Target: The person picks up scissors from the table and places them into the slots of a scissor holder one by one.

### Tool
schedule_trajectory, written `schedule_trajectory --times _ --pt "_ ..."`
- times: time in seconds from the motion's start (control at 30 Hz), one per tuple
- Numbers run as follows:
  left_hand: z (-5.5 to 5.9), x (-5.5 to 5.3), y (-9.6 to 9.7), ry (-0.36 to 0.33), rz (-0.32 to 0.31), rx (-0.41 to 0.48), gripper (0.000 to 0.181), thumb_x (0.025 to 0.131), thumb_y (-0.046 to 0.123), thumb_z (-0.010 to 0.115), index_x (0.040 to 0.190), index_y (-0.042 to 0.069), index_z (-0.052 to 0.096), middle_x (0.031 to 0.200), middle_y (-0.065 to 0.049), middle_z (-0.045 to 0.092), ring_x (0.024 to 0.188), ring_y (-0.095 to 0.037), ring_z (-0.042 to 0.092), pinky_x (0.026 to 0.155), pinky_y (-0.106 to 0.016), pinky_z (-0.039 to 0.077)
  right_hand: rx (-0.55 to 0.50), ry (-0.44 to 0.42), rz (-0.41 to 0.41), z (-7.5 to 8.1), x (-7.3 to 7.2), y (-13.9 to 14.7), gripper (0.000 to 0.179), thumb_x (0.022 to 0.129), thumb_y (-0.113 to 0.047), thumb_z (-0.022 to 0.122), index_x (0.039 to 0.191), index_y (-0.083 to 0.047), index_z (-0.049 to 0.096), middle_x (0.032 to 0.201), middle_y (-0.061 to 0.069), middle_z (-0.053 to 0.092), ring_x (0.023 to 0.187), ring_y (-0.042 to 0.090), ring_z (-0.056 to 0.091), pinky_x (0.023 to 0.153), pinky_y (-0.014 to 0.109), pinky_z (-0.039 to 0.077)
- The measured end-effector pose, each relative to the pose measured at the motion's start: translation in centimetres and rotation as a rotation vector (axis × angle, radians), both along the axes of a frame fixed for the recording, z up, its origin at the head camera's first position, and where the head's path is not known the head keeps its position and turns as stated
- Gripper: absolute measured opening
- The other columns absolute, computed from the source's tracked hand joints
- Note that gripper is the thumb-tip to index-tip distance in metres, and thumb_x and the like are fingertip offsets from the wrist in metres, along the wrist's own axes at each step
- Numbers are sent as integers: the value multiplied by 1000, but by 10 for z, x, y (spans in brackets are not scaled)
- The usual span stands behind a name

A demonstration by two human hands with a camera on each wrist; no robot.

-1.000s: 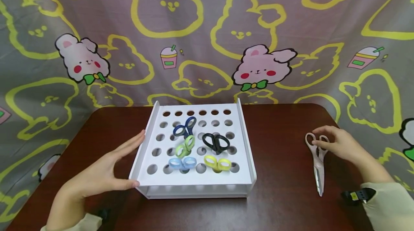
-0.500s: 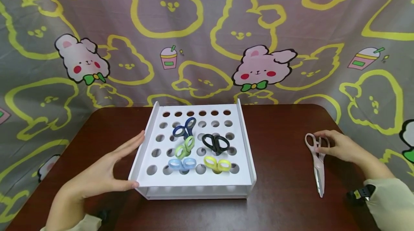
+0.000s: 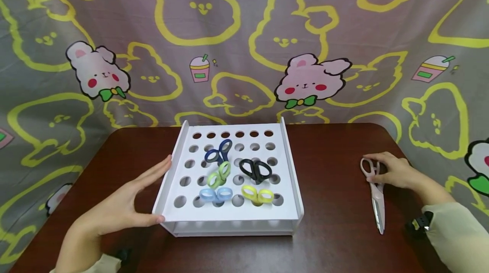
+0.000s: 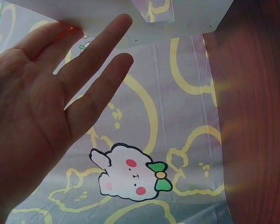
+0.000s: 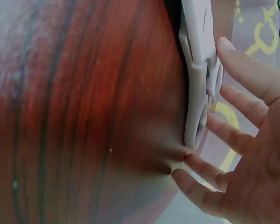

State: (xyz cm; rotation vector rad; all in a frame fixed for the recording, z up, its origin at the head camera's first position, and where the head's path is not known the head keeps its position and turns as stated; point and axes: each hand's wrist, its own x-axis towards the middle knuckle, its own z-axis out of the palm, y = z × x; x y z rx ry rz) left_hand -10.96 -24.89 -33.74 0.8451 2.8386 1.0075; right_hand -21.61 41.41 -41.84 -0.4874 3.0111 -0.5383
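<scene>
In the head view, a white rack with rows of round holes stands at the middle of the table. My left hand rests at its left side, thumb at the front corner and fingers spread; the left wrist view shows the open palm. At the right, pale pink scissors lie on the table, tips toward me. My right hand reaches over their handles, partly hiding the right loop. In the right wrist view its thumb and loosely spread fingers surround the handle, two fingertips on the tabletop.
Standing handles-up in the rack are dark blue scissors, green scissors, black scissors, light blue scissors and yellow scissors. A patterned curtain hangs behind the dark wooden table.
My right hand has shifted slightly left and lower over the pink scissors' handles, covering more of the right loop; the scissors have barely moved. The left hand and rack keep their places.
</scene>
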Motion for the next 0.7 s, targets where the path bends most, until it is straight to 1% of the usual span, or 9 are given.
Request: schedule_trajectory --times 0.07,0.2,0.3,0.4,0.47,0.57,0.7 --pt "1 1 0 4 -3 0 107 70 25 88 158 23 27 166 3 24 143 14 20 102 1 16 -5 -6 0 0 -1 -3 73 75 -29 85 133 3 55 123 32 55 111 44 50 80 52 27" --pt "1 1 1 -6 13 -2 108 69 25 88 158 25 27 166 5 24 143 15 20 102 1 16 -10 -32 -14 -1 -3 -9 78 74 -31 86 135 3 52 122 33 52 109 43 48 80 52 24" --pt "0 1 1 -15 26 -6 108 69 26 88 158 26 27 166 5 25 143 16 20 101 0 16 -8 -37 -15 -1 -5 -13 78 73 -32 86 135 2 53 118 30 54 103 38 50 78 50 23" --pt "1 2 1 -10 18 -13 108 69 25 88 158 26 27 166 5 25 142 15 20 102 -1 17 -11 -42 -8 0 -7 -16 75 72 -30 87 133 1 56 113 25 56 97 32 52 77 48 21" --pt "2 2 2 -19 27 -13 108 69 26 88 158 27 27 166 6 25 142 16 20 102 -1 17 -17 -48 1 1 -8 -18 71 72 -29 87 130 0 57 110 23 57 94 30 52 76 48 21" --pt "4 3 3 -20 32 -21 108 70 26 88 158 28 26 165 7 24 142 16 21 102 -4 19 -25 -61 7 2 -10 -22 64 72 -25 86 125 -4 58 108 19 57 94 28 51 75 48 21" --pt "3 3 2 -18 22 -15 108 70 26 88 158 27 26 166 5 24 142 15 21 102 -2 18 -38 -77 6 3 -11 -26 59 71 -21 86 121 -7 57 106 19 56 94 30 50 74 50 21"
